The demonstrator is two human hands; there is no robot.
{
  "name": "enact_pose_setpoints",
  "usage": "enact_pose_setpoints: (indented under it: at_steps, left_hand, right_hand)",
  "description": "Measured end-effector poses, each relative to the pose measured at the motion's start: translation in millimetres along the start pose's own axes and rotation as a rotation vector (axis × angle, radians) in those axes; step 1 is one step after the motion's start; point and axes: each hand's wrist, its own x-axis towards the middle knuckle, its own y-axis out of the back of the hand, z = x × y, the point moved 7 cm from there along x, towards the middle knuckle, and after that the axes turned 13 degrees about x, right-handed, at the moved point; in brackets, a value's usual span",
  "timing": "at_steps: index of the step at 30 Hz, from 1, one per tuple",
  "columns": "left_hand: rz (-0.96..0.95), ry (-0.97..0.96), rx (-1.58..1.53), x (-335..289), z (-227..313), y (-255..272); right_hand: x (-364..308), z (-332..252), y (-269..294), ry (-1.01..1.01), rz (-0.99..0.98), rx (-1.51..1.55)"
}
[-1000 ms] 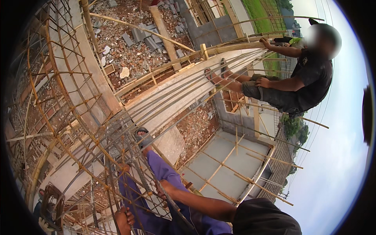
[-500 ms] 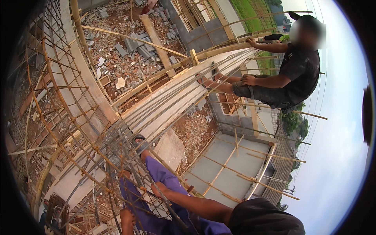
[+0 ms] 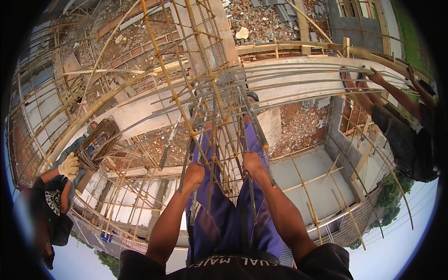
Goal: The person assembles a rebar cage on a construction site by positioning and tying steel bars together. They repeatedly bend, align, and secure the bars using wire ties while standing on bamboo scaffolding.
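In front of me runs a rusty rebar cage [image 3: 215, 84], long bars tied with square stirrups, reaching from the far edge back between my legs. My left hand [image 3: 194, 176] is closed around a bar on the near left side of the cage. Closed the same way, my right hand [image 3: 254, 166] grips a bar on the near right side. Near each fist, cut bar ends stick out toward me. Longer loose rebars [image 3: 298, 70] cross the cage from the right, lying along the wooden formwork beam [image 3: 303, 83]. My fingers partly hide the gripped bars.
A co-worker's gloved hand [image 3: 69, 167] at the left touches a bundle of rebar stirrups [image 3: 99, 143]. At the right, another co-worker's hand [image 3: 376, 75] reaches toward the loose bars. Bamboo poles [image 3: 305, 184] and rubble [image 3: 303, 122] lie below the beam.
My view has swung from the right round to the cage straight ahead. Both my hands now show in the middle, gripping bars. The right co-worker leans forward, and the left co-worker has come into view.
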Motion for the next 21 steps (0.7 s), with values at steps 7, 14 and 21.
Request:
enact_pose_setpoints:
  at_steps: [7,14,21]
  left_hand:
    - [0.005,-0.094,0.116,-13.7,19.2,-2.4]
    - [0.084,-0.045,0.207,2.8,4.4,-2.3]
    - [0.090,-0.133,0.276,-6.1,13.6,2.6]
  right_hand:
    - [12.9,2.7,6.7,0.026,0.028,-0.113]
    - [17.6,5.3,6.7,0.064,0.030,-0.182]
    - [28.2,4.7,5.7,0.139,-0.019,-0.338]
